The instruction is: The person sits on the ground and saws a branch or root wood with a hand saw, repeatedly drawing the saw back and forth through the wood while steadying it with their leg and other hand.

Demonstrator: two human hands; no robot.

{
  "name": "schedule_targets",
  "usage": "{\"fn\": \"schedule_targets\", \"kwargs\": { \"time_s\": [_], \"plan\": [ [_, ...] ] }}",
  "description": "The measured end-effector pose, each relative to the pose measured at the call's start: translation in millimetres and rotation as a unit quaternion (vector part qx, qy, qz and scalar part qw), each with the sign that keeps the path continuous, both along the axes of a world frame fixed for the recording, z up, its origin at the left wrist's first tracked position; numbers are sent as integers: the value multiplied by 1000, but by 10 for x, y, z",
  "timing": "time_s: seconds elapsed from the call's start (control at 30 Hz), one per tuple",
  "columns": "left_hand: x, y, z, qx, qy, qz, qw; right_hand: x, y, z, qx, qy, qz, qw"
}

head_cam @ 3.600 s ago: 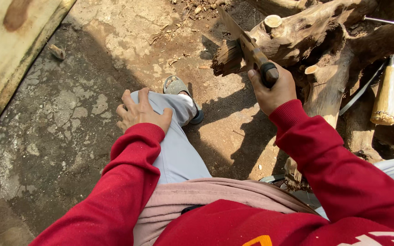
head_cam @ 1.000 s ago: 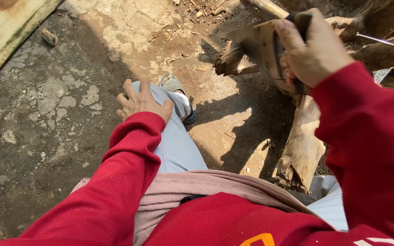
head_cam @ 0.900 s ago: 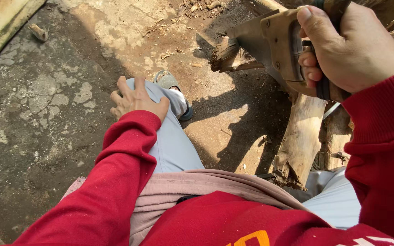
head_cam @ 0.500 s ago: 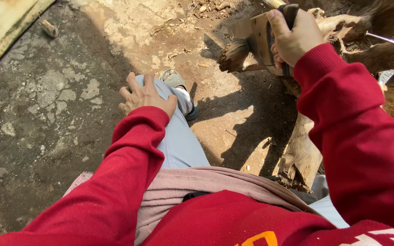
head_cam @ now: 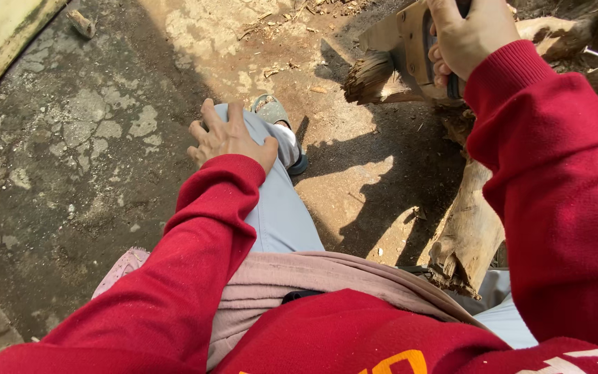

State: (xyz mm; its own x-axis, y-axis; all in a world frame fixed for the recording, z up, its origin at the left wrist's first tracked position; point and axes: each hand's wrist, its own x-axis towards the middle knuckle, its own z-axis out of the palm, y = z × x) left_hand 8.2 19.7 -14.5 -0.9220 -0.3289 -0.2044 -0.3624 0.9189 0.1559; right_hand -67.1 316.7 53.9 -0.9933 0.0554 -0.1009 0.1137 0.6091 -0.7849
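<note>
My right hand (head_cam: 468, 34) grips the dark handle of a chopping blade (head_cam: 410, 48), its broad tan blade pointing left at the top of the view. The blade sits over a split log (head_cam: 375, 76) with a frayed end. My left hand (head_cam: 230, 135) rests flat on my left knee, fingers spread, holding nothing. Both arms wear red sleeves. My foot in a grey sandal (head_cam: 278, 121) shows just beyond the knee.
More logs (head_cam: 468, 235) lie at the right, one running down beside my leg. Cracked concrete ground (head_cam: 70, 159) fills the left, with wood chips (head_cam: 278, 69) on sunlit dirt at the top. A yellowish slab edge (head_cam: 1, 34) runs along the top left corner.
My right hand with the blade rose from the log toward the camera, then came back down toward the wood. My left hand stayed on the knee.
</note>
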Motion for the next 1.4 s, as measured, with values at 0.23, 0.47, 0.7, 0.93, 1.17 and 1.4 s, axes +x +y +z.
{"fn": "schedule_targets", "kwargs": {
  "time_s": [0.23,0.47,0.7,0.93,1.17,1.4],
  "plan": [
    [6,5,-41,18,24,-8,999,157,1041,18,-460,-184,55,867],
    [-49,10,-11,10,21,-9,1000,-386,571,-273,-139,-44,39,988],
    [-27,-22,20,15,5,-2,1000,-574,877,-229,-194,-93,69,974],
    [-71,-6,3,13,6,-10,1000,-450,1072,-4,-371,-174,108,906],
    [-70,-13,63,1,15,-8,1000,-367,118,6,-61,-31,11,998],
    [-69,-24,-2,8,11,-15,1000,95,644,516,-173,-109,-12,979]
  ]
}}
